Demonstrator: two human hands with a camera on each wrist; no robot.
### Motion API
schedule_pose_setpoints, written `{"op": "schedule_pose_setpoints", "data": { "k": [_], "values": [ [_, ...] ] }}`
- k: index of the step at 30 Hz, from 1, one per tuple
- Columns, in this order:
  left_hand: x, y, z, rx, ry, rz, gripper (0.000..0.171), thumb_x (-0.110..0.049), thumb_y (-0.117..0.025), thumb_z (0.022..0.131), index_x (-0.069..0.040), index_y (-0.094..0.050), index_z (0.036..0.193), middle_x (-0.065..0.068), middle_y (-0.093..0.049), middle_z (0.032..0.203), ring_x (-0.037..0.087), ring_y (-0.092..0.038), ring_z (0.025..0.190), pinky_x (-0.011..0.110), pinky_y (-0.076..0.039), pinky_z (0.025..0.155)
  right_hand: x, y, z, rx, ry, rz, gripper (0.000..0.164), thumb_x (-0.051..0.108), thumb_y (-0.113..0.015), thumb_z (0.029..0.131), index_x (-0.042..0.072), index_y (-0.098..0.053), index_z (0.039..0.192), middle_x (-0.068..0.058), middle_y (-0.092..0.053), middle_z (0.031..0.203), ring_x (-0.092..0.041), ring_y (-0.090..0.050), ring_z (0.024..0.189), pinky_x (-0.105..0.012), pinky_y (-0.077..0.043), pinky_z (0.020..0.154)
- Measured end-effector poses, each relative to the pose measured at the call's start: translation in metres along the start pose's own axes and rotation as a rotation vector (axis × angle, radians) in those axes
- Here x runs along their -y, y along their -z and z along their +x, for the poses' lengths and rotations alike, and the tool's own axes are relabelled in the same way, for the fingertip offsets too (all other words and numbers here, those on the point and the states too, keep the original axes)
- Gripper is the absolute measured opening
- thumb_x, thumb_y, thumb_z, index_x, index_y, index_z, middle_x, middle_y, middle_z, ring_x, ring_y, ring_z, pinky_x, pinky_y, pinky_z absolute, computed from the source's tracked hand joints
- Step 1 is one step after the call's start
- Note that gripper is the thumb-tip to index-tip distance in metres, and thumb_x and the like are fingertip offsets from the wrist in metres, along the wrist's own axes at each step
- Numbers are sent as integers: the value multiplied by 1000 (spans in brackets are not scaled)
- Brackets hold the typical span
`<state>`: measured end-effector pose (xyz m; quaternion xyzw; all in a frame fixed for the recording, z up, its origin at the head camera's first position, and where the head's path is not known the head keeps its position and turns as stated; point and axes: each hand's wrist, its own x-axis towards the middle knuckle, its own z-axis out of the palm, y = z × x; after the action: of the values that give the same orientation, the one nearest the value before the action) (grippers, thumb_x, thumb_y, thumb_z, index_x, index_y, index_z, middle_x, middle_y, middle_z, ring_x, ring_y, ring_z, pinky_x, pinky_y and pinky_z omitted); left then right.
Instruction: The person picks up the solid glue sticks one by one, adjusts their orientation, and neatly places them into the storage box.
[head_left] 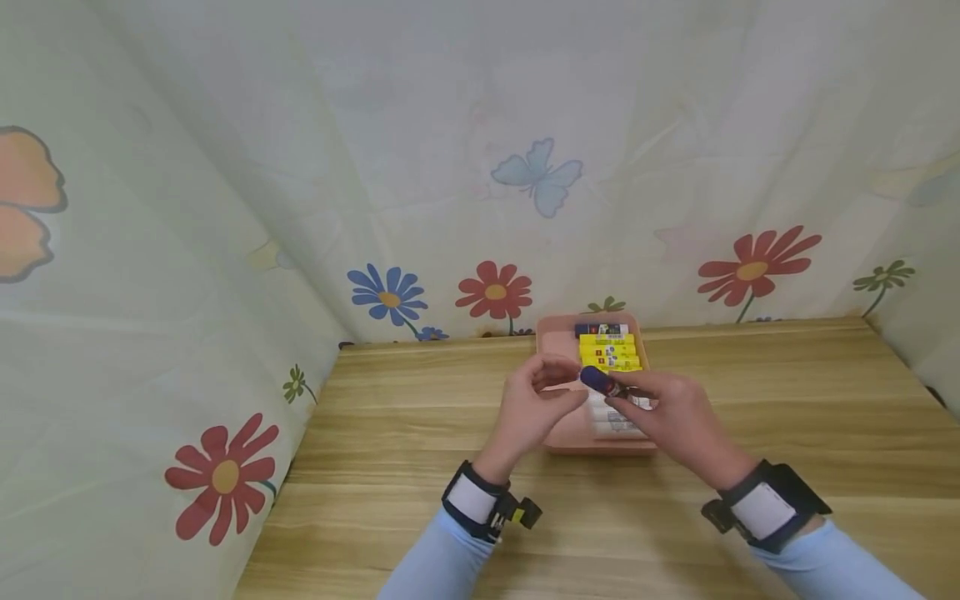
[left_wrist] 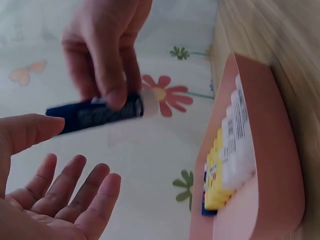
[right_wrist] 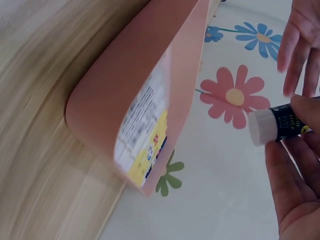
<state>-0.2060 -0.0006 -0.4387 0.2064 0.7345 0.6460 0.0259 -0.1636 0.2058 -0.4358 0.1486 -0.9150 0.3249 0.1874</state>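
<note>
My right hand (head_left: pixel 678 412) pinches a dark blue glue stick (head_left: pixel 597 380) between thumb and fingers, above the pink tray (head_left: pixel 555 332). The stick is tilted, and the right wrist view shows its whitish end piece and a label reading "glue stick". Facing it from the other side is my left hand (head_left: pixel 528 408), fingers spread and relaxed. In the left wrist view the left thumb (left_wrist: pixel 37 132) overlaps the far end of the glue stick (left_wrist: pixel 100 114), while the other left fingers stay apart from it.
Inside the tray, a dark blue stick (head_left: pixel 600 329) lies at the back, several yellow sticks (head_left: pixel 606 350) in front of it and several white sticks (head_left: pixel 617 423) nearest. The tray stands on a wooden table (head_left: pixel 420 400) close to a flower-patterned curtain (head_left: pixel 420 167).
</note>
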Motion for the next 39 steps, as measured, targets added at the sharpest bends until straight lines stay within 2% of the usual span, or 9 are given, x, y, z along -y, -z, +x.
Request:
{"op": "schedule_pose_setpoints", "data": {
  "k": [5,7,9,14,18,22,27,34,39],
  "values": [
    [10,16,1,-184,61,150,29,-30,-72,80,-20,-63,106,2,-66,107,21,-63,102,33,-54,84,-7,6,0,119,-90,-48,39,24,-80,72,13,-70,108,-6,-71,99,-18,-69,83,-36,-57,69],
    [15,20,2,-247,95,226,28,-28,-72,80,-18,-64,105,3,-66,106,22,-63,101,36,-54,85,-8,8,0,199,-132,-61,38,24,-79,73,14,-70,108,-6,-71,99,-16,-67,83,-36,-57,70],
    [23,23,3,-275,126,297,29,-25,-71,81,-15,-64,108,7,-66,108,25,-63,102,40,-52,87,-7,9,0,295,-171,-78,38,26,-79,74,16,-70,109,-4,-70,100,-14,-66,83,-34,-57,70],
    [46,23,6,-242,227,375,39,-17,-69,82,-3,-61,118,18,-64,117,30,-63,107,40,-52,88,-6,8,2,478,-212,-125,39,29,-78,74,17,-70,110,-2,-69,103,-14,-61,86,-36,-55,76],
    [59,19,7,-205,312,371,43,-12,-66,84,4,-57,122,22,-62,119,31,-63,106,36,-54,83,-5,4,2,515,-192,-163,36,25,-79,73,18,-71,107,-2,-69,102,-15,-61,88,-40,-54,82],
    [67,16,8,-204,367,384,40,-13,-66,84,3,-59,120,19,-65,114,25,-65,103,33,-55,80,-7,1,4,558,-213,-169,30,22,-79,73,20,-72,102,0,-69,99,-14,-60,83,-39,-54,79],
    [72,14,8,-211,369,426,31,-12,-67,83,2,-65,111,14,-70,102,18,-67,93,30,-56,74,-15,-7,3,604,-207,-185,26,20,-80,72,20,-73,97,1,-70,96,-12,-58,78,-37,-54,77],
    [80,13,7,-185,361,418,22,-7,-59,85,-1,-70,103,8,-71,84,7,-61,60,22,-48,48,-22,-12,5,626,-184,-206,21,17,-80,71,19,-74,92,2,-69,91,-13,-57,76,-36,-54,75],
    [83,13,8,-185,377,408,23,-8,-57,86,-1,-70,103,6,-70,82,7,-58,55,21,-45,44,-26,-13,8,659,-206,-166,19,15,-79,73,18,-75,91,4,-68,86,-13,-55,74,-31,-52,70]
  ]
}}
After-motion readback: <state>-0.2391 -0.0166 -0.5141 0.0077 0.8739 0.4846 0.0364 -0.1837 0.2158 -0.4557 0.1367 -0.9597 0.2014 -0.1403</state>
